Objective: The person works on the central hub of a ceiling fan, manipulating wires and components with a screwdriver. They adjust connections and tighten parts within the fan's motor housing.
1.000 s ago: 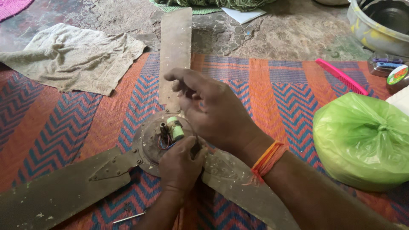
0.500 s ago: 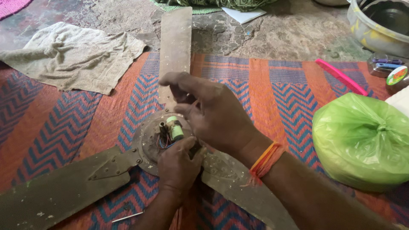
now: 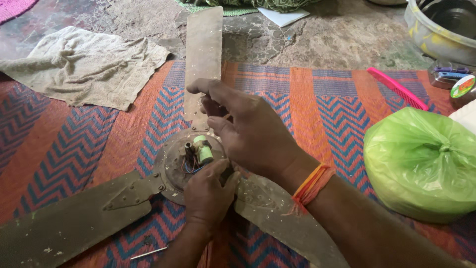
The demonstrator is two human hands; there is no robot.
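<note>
Ceiling fan (image 3: 183, 164) lies flat on a striped woven mat (image 3: 317, 104), centre of the frame, dusty and speckled. Its hub cover is off: I see the round plate, a green cylindrical capacitor (image 3: 202, 149) and thin wires (image 3: 191, 166) exposed. Three blades are on the hub, one running to the top of the frame, one to lower left, one to lower right.

My left hand (image 3: 208, 196), lower centre, is curled closed on the near rim of the hub, fingertips pressing beside the capacitor. My right hand (image 3: 245, 131) hovers over the hub's right side, fingers half bent, index extended toward the upper blade's root; I cannot tell whether it pinches anything.

Progress, as I judge it: opened up, wiring work in the middle, blades and cover not dealt with.

A thin metal rod (image 3: 148, 253) lies on the mat at the bottom edge.

Hard to read: the wire ends and any screws under my right palm are hidden. Lower blades are cut off by the frame. A green plastic bag (image 3: 421, 164) at right, a pink comb (image 3: 396, 88), a beige cloth (image 3: 84, 64) upper left.
</note>
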